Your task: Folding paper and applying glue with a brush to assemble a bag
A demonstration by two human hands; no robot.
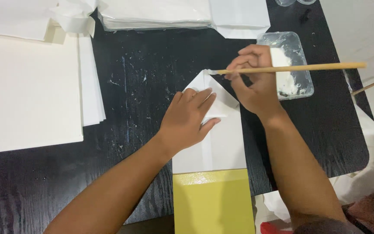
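Head view: thin, floppy white paper (221, 143) with a folded point lies mid-table, running off the near edge. Left hand (190, 118) presses it flat, fingers spread; best held there. Right hand (256, 80) pinches a stick (299, 67) at the tip, beside a glue tray (301, 47).

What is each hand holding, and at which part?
Right hand grips the wooden stick near its pasted tip. Left hand holds nothing, pressing the folded white paper.

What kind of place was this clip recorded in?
Most likely a craft or paper-bag making workbench. A black table smeared with white flecks holds stacks of white paper, a clear tub of white paste, and the right hand holds a brush at a folded paper bag.
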